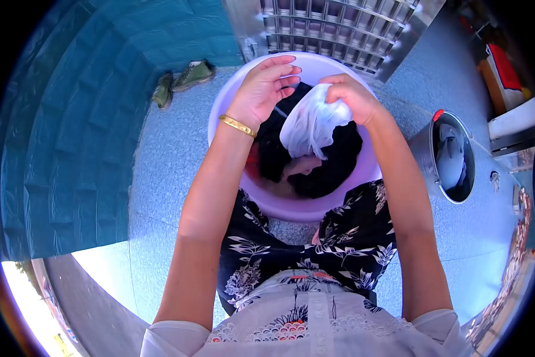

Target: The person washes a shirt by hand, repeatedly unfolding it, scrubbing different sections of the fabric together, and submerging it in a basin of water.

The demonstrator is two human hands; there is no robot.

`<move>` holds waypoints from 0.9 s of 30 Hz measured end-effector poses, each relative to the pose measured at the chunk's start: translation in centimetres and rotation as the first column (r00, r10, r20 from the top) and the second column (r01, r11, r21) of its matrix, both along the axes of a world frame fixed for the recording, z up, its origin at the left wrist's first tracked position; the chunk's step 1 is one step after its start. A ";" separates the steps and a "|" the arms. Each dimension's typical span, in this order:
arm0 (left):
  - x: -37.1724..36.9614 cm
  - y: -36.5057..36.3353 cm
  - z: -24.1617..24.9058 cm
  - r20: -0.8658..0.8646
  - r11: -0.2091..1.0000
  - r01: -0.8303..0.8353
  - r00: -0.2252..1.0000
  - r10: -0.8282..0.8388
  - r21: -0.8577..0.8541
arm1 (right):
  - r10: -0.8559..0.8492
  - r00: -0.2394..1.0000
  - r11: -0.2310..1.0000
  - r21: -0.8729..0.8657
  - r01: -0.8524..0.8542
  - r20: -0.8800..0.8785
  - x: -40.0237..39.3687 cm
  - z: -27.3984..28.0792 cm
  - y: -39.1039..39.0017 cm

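Observation:
My right hand (352, 98) grips the top of a thin white cloth (314, 125), which hangs down over a lilac plastic basin (306, 212). To its left, my left hand (266, 86) is raised above the basin with its fingers apart and slightly bent, holding nothing. A gold bracelet (238, 125) circles the left wrist. Below the white cloth, dark clothes (333, 169) lie in the basin in some water. A pinkish piece of cloth (303, 166) shows between them, and something reddish is at the left side.
A metal bucket (425, 156) with grey cloth inside stands right of the basin. Behind the basin is a metal barred door (339, 30). Green shoes (193, 75) sit by the teal tiled wall (71, 131) at left. Grey speckled floor (160, 178) surrounds the basin.

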State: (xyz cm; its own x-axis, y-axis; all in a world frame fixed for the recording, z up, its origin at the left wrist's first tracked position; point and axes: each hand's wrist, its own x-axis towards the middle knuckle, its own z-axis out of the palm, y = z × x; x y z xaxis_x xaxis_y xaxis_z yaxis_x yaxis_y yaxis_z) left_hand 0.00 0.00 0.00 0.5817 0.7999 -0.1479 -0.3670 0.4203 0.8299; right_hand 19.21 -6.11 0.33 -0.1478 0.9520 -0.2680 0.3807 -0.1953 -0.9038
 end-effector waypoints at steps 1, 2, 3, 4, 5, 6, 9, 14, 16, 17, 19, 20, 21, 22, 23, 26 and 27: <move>0.2 -0.1 0.1 -0.109 0.993 0.070 0.992 -0.059 0.092 | -0.082 0.939 0.995 0.025 0.096 -0.334 0.9 -0.2 0.3; 0.5 -0.2 0.0 -0.224 0.974 0.148 0.969 -0.108 0.173 | -0.140 0.762 0.981 0.015 0.193 -0.632 1.6 -0.5 0.6; -0.1 -0.3 0.5 -0.303 0.969 0.167 0.947 -0.107 0.180 | -0.131 0.708 0.980 0.018 0.199 -0.694 0.6 -0.9 0.7; 0.7 -1.0 -0.6 -0.439 0.922 0.214 0.897 -0.054 0.324 | -0.155 0.595 0.957 0.030 0.288 -0.789 1.0 -0.3 0.3; 1.4 -1.5 -1.7 -0.550 0.846 0.275 0.835 0.026 0.457 | -0.160 0.475 0.926 0.036 0.377 -0.865 1.4 0.4 0.0; 1.9 -1.6 -2.5 -0.617 0.793 0.336 0.784 0.062 0.507 | -0.185 0.428 0.893 0.031 0.450 -0.885 1.3 1.6 -0.3; 2.9 -1.8 -4.6 -0.728 0.723 0.470 0.682 0.067 0.506 | -0.002 0.252 0.890 0.113 0.442 -0.968 2.7 3.1 -0.1; 5.1 -3.6 -8.4 -0.654 0.831 0.327 0.755 0.057 0.450 | 0.033 0.176 0.886 0.111 0.449 -0.984 4.9 2.4 1.1; 5.2 -3.2 -10.0 -0.675 0.853 0.327 0.737 0.039 0.406 | -0.025 0.227 0.876 0.088 0.475 -0.974 4.2 1.6 1.7; 5.2 -3.0 -10.7 -0.694 0.873 0.322 0.720 0.026 0.367 | -0.079 0.277 0.864 0.073 0.498 -0.957 3.9 1.2 1.9; 4.9 -2.8 -10.5 -0.691 0.906 0.288 0.723 0.008 0.311 | -0.111 0.292 0.867 0.051 0.495 -0.950 3.1 1.0 1.5; 4.7 -2.6 -10.3 -0.672 0.930 0.259 0.740 -0.018 0.260 | -0.140 0.313 0.858 0.043 0.512 -0.939 2.8 1.0 1.2; 4.5 -2.2 -10.2 -0.651 0.952 0.228 0.758 -0.041 0.206 | -0.170 0.335 0.850 0.035 0.526 -0.927 2.6 1.0 1.2; 4.3 -1.8 -10.0 -0.580 0.970 0.167 0.814 -0.036 0.175 | -0.130 0.363 0.872 0.068 0.485 -0.923 3.4 0.3 1.6; 4.0 -1.3 -9.9 -0.486 0.987 0.086 0.874 -0.009 0.136 | -0.127 0.363 0.874 0.068 0.481 -0.923 4.0 0.1 1.8; 3.3 -0.6 -7.0 -0.255 0.982 -0.188 0.949 0.185 0.012 | -0.254 0.421 0.859 -0.003 0.511 -0.871 5.3 -0.7 2.2; 3.0 0.3 -7.0 -0.209 0.958 -0.280 0.942 0.263 -0.057 | -0.253 0.422 0.860 -0.003 0.510 -0.870 6.0 -1.3 2.5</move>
State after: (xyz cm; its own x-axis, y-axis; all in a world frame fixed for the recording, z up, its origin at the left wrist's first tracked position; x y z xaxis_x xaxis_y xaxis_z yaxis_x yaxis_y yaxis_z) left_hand 2.98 0.32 -6.97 0.2968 0.9028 -0.3114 -0.3093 0.3994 0.8631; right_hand 25.23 -3.59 -0.96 0.2219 0.9750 -0.0060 -0.6163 0.1355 -0.7758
